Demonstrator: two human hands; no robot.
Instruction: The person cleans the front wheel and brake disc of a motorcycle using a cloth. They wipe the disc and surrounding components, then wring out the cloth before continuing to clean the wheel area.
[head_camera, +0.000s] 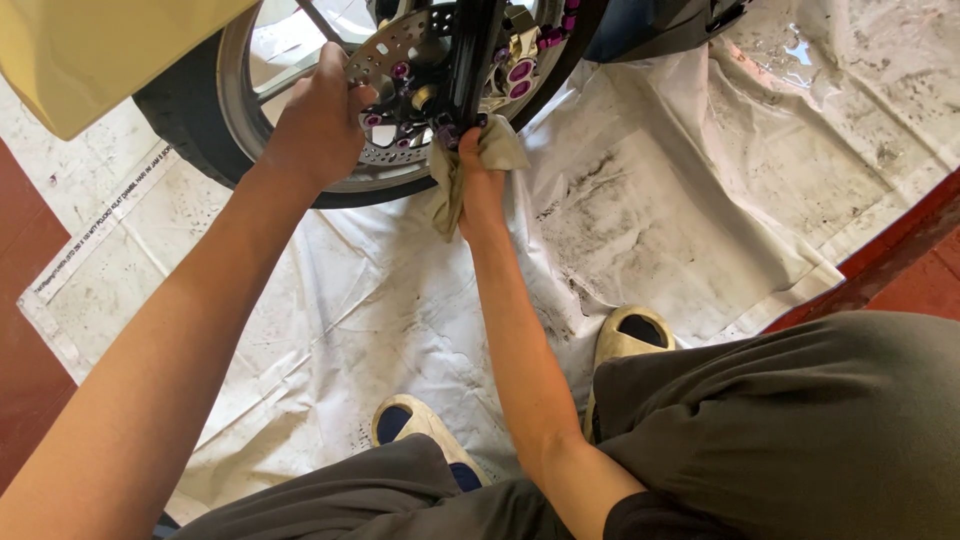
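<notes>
Head view, upper centre: my right hand (480, 180) clamps a rag (462, 175) under the upright fork (472, 60); left hand (320, 120) grips the brake disc (400, 60) beside it.

At the top centre of the frame, the brake disc (400, 60) is silver metal dotted with small holes, and its bolts (520, 72) are bright purple. The tyre (185, 120) is black around a silver rim. The cloth (470, 165) just below is dull khaki. The sheet (650, 200) spread across the middle is white, smeared with grey and black grime. The floor (25, 300) at the left edge is dark red. The trousers (800, 430) at lower right are charcoal grey, and the slip-on shoes (630, 335) are pale cream.
</notes>
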